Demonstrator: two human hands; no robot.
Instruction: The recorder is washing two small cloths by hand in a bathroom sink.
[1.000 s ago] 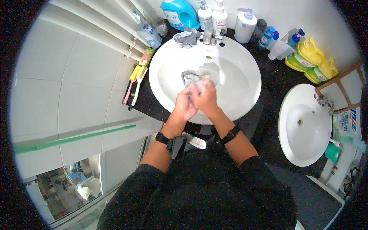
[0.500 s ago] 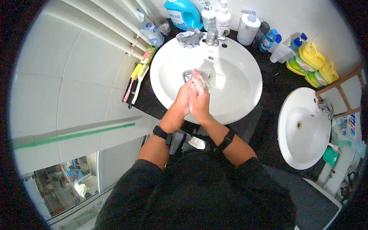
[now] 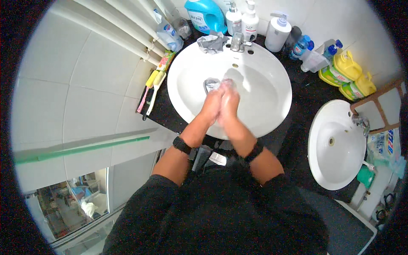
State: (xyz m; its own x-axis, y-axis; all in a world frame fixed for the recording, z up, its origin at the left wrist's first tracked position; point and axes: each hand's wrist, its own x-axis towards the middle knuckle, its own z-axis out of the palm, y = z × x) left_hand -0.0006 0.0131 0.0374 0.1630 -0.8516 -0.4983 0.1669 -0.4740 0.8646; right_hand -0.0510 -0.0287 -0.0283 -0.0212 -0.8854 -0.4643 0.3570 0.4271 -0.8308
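Note:
My left hand (image 3: pixel 213 104) and my right hand (image 3: pixel 230 102) are pressed together over the white oval sink (image 3: pixel 272 100), their fingers closed round each other. Motion smears the fingertips, and anything between the palms is hidden. Traces of whitish lather show at the fingers. Just left of the fingertips, a small grey and white piece that looks like cloth (image 3: pixel 211 84) lies in the basin. A grey crumpled cloth (image 3: pixel 211 43) rests on the sink's back rim, beside the metal faucet (image 3: pixel 238 42).
Behind the sink stand a blue detergent jug (image 3: pixel 206 17), pump bottles (image 3: pixel 250 23) and a white dispenser (image 3: pixel 278 34). Two brushes (image 3: pixel 156 91) lie on the left counter. Yellow jugs (image 3: pixel 346 68) and a second sink (image 3: pixel 335 148) are at the right.
My joined hands have shifted slightly right, and the white lather on them shows less. More of the grey and white piece in the basin is visible.

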